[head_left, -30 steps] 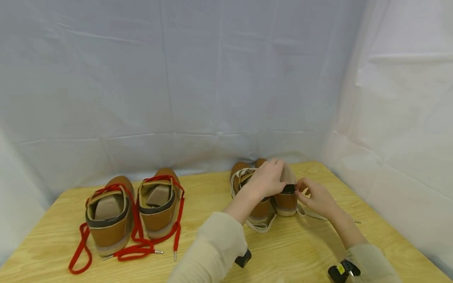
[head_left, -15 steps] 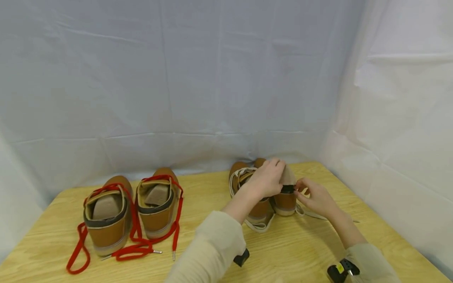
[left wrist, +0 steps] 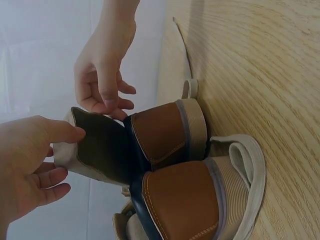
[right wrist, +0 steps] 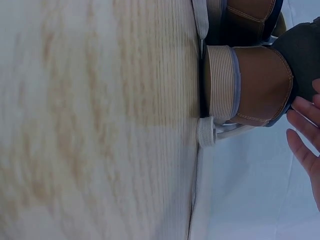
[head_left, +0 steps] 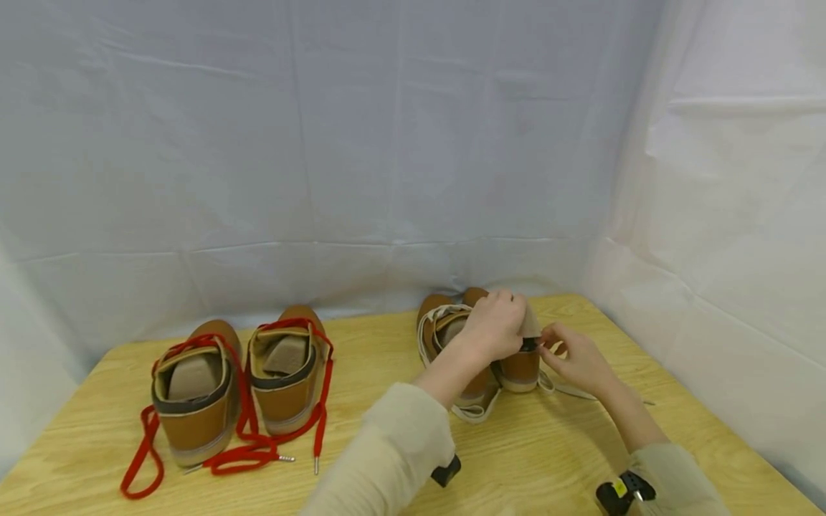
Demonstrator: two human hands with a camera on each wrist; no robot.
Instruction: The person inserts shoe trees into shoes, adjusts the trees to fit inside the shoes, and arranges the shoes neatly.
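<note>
The insole (left wrist: 95,145) could buckle or spring back out of the right-hand shoe (head_left: 519,365) if the grip slackens while it stands half out. That shoe sits on the table's (head_left: 361,373) far right. The left hand (head_left: 493,326) pinches the insole's upper edge; the right hand (head_left: 574,355) seems to touch its side, fingers loose, grasping nothing.

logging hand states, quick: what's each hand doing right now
Left hand: holds the insole sticking out of the right-hand tan shoe.
Right hand: fingers loosely spread beside the shoe's heel, gripping nothing.
</note>
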